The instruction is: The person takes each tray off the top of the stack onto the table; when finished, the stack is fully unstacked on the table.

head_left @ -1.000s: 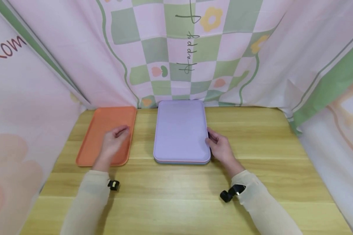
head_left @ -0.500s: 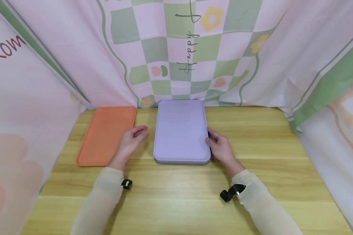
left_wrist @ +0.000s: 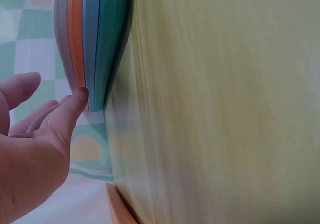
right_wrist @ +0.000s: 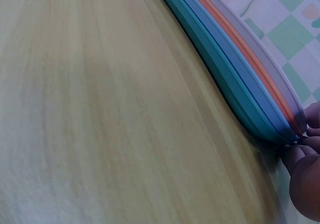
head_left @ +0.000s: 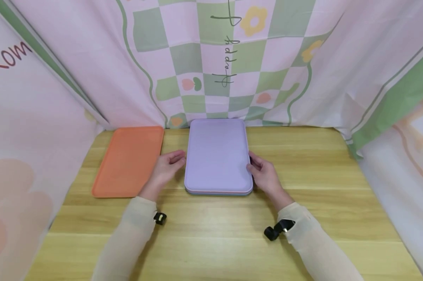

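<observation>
A stack of several rectangular trays stands at the middle back of the table. Its top tray is lilac; below come an orange tray, a blue tray and a teal tray. My right hand holds the stack's right edge, the thumb by the top rim and fingers lower at the side. My left hand is at the left edge, thumb held apart from the straight fingers; in the left wrist view a fingertip overlaps the stacked rims. A separate orange tray lies flat to the left, partly behind my left hand.
The wooden table runs up to a patterned curtain right behind the stack. More cloth hangs along the left and right sides. Each wrist carries a small black camera.
My left hand has moved right, from over the separate orange tray to the stack's left edge. The right hand and the trays have stayed in place.
</observation>
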`<action>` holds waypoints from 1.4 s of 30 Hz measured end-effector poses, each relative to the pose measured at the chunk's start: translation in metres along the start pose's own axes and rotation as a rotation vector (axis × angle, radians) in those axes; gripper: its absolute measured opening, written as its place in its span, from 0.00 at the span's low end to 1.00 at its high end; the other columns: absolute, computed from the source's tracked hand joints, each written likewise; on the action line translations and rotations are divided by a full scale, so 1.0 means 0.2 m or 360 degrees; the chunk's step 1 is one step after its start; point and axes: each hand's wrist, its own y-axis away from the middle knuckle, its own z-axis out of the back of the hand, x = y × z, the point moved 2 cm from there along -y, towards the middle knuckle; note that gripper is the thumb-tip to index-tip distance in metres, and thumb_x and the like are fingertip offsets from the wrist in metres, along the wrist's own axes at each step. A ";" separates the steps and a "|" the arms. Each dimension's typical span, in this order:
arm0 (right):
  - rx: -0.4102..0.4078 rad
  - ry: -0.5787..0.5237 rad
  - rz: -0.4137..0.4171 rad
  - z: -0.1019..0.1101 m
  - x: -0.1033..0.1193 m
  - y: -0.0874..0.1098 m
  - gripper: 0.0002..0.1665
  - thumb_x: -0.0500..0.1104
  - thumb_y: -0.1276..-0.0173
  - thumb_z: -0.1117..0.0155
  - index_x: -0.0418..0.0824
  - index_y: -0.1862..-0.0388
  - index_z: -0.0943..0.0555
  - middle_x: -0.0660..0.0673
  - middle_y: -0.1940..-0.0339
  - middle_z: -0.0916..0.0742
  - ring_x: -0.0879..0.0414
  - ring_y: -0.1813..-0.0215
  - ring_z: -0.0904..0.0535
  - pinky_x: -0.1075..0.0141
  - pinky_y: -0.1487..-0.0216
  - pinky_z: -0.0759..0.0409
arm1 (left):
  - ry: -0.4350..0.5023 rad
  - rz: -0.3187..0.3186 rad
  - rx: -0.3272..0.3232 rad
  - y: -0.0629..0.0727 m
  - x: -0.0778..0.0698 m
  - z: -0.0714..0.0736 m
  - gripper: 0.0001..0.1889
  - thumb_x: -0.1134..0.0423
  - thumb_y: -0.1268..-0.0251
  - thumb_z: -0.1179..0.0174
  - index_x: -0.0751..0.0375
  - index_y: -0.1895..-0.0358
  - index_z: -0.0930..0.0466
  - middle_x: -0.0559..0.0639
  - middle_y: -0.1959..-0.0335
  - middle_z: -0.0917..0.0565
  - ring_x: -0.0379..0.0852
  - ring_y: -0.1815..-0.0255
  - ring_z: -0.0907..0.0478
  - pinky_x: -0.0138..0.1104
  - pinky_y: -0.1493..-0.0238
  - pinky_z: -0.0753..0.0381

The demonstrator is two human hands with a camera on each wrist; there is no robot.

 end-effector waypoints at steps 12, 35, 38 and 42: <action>-0.0027 -0.0052 -0.0011 -0.01 0.00 0.00 0.32 0.33 0.16 0.42 0.33 0.17 0.33 0.30 0.20 0.25 0.39 0.19 0.27 0.58 0.25 0.25 | 0.0050 0.0151 0.0085 -0.02 0.02 -0.06 0.28 0.78 0.23 0.41 0.77 0.23 0.31 0.73 0.26 0.25 0.62 0.20 0.28 0.49 0.22 0.25; -0.0027 -0.0096 0.0027 -0.07 0.04 0.00 0.31 0.31 0.18 0.42 0.29 0.19 0.32 0.29 0.22 0.24 0.39 0.20 0.26 0.58 0.25 0.24 | -0.0105 0.0062 0.0075 -0.01 0.05 -0.01 0.27 0.78 0.25 0.43 0.78 0.24 0.30 0.75 0.26 0.24 0.65 0.21 0.27 0.51 0.22 0.25; -0.0010 -0.0117 0.0046 -0.10 0.05 -0.01 0.31 0.31 0.18 0.42 0.29 0.19 0.31 0.28 0.22 0.24 0.38 0.20 0.26 0.56 0.24 0.25 | -0.0098 0.0066 0.0057 0.00 0.06 0.02 0.27 0.78 0.25 0.43 0.78 0.24 0.30 0.75 0.27 0.24 0.65 0.21 0.27 0.52 0.22 0.25; -0.0007 -0.0102 0.0044 -0.15 0.07 -0.02 0.31 0.31 0.18 0.42 0.29 0.19 0.31 0.28 0.22 0.24 0.38 0.21 0.26 0.53 0.24 0.24 | -0.0127 0.0067 0.0035 0.02 0.06 0.07 0.27 0.78 0.25 0.44 0.79 0.25 0.30 0.75 0.27 0.24 0.66 0.22 0.27 0.52 0.22 0.25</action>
